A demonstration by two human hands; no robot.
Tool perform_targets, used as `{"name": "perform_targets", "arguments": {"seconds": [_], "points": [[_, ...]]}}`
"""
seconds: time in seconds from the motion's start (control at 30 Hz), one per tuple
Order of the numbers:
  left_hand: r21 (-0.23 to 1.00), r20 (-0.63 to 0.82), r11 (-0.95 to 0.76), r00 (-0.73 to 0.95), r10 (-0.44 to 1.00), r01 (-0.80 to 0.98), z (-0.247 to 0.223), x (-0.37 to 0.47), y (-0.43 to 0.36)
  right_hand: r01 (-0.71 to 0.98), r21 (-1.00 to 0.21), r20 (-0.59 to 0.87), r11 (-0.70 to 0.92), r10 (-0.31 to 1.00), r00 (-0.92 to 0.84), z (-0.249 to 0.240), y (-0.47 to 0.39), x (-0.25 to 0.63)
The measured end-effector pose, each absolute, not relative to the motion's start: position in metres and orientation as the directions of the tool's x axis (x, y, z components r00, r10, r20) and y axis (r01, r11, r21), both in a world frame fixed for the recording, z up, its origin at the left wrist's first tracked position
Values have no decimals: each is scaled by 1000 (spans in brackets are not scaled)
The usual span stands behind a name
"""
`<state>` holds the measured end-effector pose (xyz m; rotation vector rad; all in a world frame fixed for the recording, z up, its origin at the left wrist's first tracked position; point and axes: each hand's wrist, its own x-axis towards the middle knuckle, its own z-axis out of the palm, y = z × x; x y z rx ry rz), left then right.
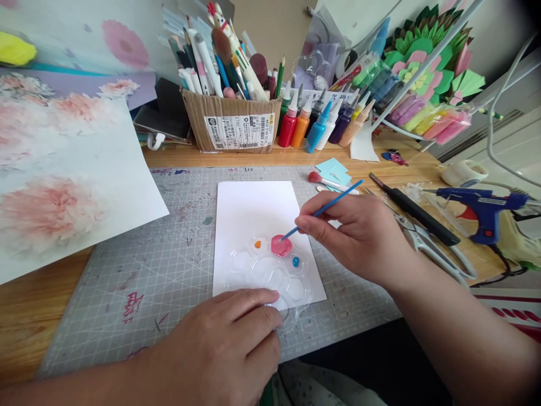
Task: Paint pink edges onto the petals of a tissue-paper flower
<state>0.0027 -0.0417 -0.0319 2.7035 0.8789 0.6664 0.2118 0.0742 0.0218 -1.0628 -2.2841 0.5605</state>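
A thin blue stick is pinched in my right hand, its lower end in the pink paint of a clear plastic palette. An orange dab and a blue dab lie in the wells to either side of the pink. Under the palette is a white sheet of paper. My left hand rests at the palette's lower left edge, fingers extended and fingertips touching its rim; the thumb is hidden.
A grey cutting mat covers the desk. Behind it stand a cardboard box of pens and several paint bottles. On the right lie scissors, a black-handled tool and a blue glue gun; a flower print is left.
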Motion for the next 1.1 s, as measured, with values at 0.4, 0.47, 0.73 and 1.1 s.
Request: {"name": "perform_targets", "arguments": {"seconds": [0.4,0.47,0.73,1.1], "points": [[336,364,-811,728,581,479,-32,3,-44,560,-654,276,509,849,-450,31,71,222],[300,356,-824,745,565,481,-33,2,-45,553,-669,257,497,853,-455,31,70,227],[247,405,-841,737,542,482,-38,3,-42,572,-682,215,455,873,-438,24,74,230],[243,436,-862,743,507,446,-41,2,-41,441,-848,169,294,939,-300,29,72,242]]}}
